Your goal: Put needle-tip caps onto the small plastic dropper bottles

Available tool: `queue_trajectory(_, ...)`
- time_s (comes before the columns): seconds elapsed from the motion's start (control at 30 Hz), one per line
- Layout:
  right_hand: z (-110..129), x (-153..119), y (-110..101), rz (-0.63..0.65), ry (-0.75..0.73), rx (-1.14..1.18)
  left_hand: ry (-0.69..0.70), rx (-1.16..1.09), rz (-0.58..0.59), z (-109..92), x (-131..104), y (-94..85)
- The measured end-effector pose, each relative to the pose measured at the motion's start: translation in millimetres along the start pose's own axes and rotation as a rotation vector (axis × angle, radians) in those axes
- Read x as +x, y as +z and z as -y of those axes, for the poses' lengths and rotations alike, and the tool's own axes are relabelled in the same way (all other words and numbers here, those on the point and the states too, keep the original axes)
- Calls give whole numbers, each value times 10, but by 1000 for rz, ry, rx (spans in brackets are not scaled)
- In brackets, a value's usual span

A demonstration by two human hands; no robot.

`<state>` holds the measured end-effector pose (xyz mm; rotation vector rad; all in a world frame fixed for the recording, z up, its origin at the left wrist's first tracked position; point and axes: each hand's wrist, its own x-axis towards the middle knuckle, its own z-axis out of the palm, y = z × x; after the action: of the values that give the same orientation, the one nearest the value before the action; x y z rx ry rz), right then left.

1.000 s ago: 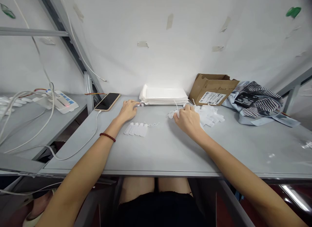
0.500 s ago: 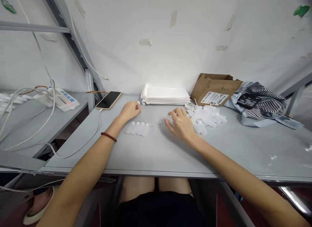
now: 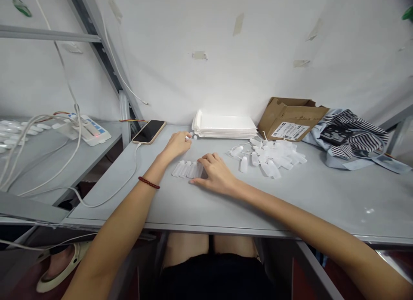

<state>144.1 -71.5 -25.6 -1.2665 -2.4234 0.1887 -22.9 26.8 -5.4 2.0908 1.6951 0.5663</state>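
Head view: a row of translucent tags (image 3: 182, 169) lies near the centre of the frame on the grey worktop (image 3: 258, 209), side by side and slightly slanted. The right hand (image 3: 217, 173) is at the row's right end, its grip spread, with thumb and fingertips apart around the last tags; whether it clamps one, I cannot tell. The left hand (image 3: 177, 145) rests above the row, fingers curled by small white pieces (image 3: 195, 137); its grip is partly hidden, so I cannot tell whether it is closed on anything.

The step in hand looks like lining up tags at that end; that placing calls for light fingers, so that neighbouring tags keep their spacing.

Right of centre, a loose pile of tags (image 3: 280, 154) with thin white loops spreads in front of a cardboard box (image 3: 292, 119). The box is open at the top and has a printed label; its contents cannot be seen. Left of it, against the wall (image 3: 167, 76), sits a white stack (image 3: 226, 126) of flat pieces. At the frame's left edge, more white pieces (image 3: 9, 132) lie heaped together.
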Motion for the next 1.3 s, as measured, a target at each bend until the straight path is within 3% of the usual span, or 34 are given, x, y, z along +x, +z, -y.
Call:
queue_trajectory(0.17, -20, 12, 2, -26, -3, 49, -13, -240, 18, -72, -56, -33)
queue_trajectory(0.3, -146, -32, -127, -122, -64, 115, 1, -546, 60, -176, -146, -27)
queue_trajectory(0.47, -350, -165, -342, -270, -135, 226, 41, -932, 166, -391, -282, 89)
queue_trajectory(0.63, -437, -263, -433, -376, -124, 374, 18, -1163, 219, -547, -367, 216)
queue_trajectory(0.97, -443, -254, -418, -382, -81, 656, -30, -1267, 294, -570, -381, 195)
queue_trajectory(1.3, -395, -272, -460, -435, -102, 422, -66, -1217, 262, -559, -382, 144)
